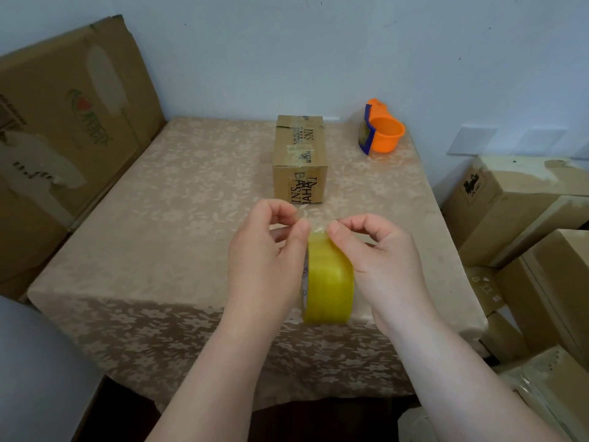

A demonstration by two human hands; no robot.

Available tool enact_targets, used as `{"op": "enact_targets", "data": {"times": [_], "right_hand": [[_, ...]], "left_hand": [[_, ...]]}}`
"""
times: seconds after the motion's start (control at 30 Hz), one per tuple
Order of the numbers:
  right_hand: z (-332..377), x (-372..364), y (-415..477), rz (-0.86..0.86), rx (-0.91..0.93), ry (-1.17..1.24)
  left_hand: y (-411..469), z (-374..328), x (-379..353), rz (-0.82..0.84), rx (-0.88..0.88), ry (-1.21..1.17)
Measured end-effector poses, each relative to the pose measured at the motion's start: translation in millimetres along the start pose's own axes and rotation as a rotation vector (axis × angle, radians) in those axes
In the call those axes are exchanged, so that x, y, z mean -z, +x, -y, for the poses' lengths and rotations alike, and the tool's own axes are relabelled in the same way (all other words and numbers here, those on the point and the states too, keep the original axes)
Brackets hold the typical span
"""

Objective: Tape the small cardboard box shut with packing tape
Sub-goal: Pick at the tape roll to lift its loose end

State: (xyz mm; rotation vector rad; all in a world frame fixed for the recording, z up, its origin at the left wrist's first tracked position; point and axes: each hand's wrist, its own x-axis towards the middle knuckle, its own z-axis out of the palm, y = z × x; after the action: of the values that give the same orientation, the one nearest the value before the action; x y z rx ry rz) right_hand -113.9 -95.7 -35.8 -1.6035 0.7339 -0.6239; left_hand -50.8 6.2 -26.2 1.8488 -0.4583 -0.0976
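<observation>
While the small brown cardboard box (300, 159) waits mid-desk, well beyond the hands, the left hand (266, 256) and right hand (379, 255) clamp the yellowish roll of clear packing tape (328, 279), thumbs picking at its free end. Early days, I'd say: no fresh strip pulled yet, the sealing all to come.

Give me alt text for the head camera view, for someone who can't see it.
Two bare hands, left hand and right hand, hold a yellow roll of packing tape upright above a table, thumbs picking at its top edge. Behind it stands a small cardboard box, with an orange tape dispenser to its right.
</observation>
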Motion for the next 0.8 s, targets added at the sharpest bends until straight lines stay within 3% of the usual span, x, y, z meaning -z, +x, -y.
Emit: {"op": "enact_targets", "data": {"times": [0.1,0.2,0.3,0.43,0.8], "right_hand": [[-1.6,-1.0,0.6,-0.003,-0.017,0.034],[-0.8,-0.9,0.2,0.05,-0.046,0.105],[1.8,0.5,-1.4,0.142,-0.06,0.133],[3.7,1.3,-1.2,0.198,-0.09,0.193],[1.2,2.3,1.7,0.106,0.0,0.291]], "left_hand": [[1.0,3.7,3.7,0.143,0.128,-0.009],[2.6,4.9,8.8,0.355,0.266,-0.161],[2.8,5.8,10.9,0.45,0.277,-0.256],[0.0,3.6,12.0,0.492,0.248,-0.294],[-0.1,0.8,9.1,0.525,0.17,-0.395]]}}
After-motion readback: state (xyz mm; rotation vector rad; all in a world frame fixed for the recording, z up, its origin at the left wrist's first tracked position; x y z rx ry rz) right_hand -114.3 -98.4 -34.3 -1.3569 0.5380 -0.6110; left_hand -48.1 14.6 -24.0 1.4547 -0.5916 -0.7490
